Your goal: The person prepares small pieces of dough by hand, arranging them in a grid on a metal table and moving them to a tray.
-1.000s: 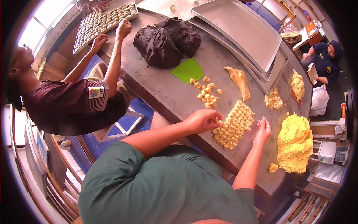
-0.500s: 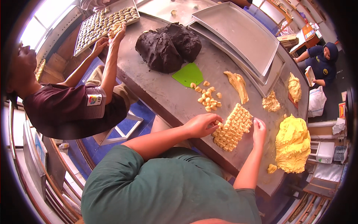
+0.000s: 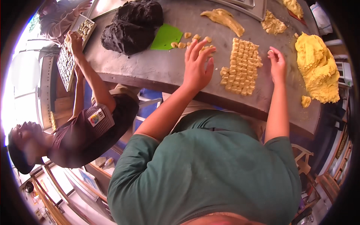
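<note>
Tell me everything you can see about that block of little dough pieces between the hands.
The block of little dough pieces is pale golden yellow: small, soft-looking lumps packed side by side in rows. Its outline is roughly rectangular, with a few pieces jutting out at the lower left. It lies flat on the grey table, near the edge closest to the person. The left hand and right hand are both apart from it.

Rectangular white patch (image 3: 96, 117), bearing a multicoloured emblem (image 3: 94, 119) and small dark lettering (image 3: 100, 113); mounted on the striped sleeve cuff (image 3: 106, 122) of a co-worker's dark maroon shirt (image 3: 75, 138); lettering set sideways.
</note>
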Demonstrator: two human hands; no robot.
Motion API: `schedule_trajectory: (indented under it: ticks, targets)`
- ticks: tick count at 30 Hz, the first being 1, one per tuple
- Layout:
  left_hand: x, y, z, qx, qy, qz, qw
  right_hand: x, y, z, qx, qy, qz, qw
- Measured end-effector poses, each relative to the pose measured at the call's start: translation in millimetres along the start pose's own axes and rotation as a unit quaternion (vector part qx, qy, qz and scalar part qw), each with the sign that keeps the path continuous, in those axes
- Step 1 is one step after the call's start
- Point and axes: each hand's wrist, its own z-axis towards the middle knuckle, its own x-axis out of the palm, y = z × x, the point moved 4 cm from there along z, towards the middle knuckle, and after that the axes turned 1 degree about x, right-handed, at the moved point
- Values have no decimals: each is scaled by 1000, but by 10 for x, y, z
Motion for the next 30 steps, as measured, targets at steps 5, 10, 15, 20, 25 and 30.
schedule_trajectory:
  ticks: [5,10,15,20,25,30]
  targets:
    - [287,67,-36,12,207,74,975,5,132,-2,33,1,-5,999]
    - [339,10,8,38,317,113,941,17,211,-15,18,-37,58,997]
    - [344,23,9,34,307,67,949,61,191,-14,-8,6,59,998]
    - [366,-38,28,56,281,92,953,76,238,1,3,-8,22,1000]
    - [193,-60,31,-50,167,-100,980,-49,-2,47,26,-36,117,992]
    - [38,39,-225,-88,202,-239,946,-44,37,50,54,-26,148,987]
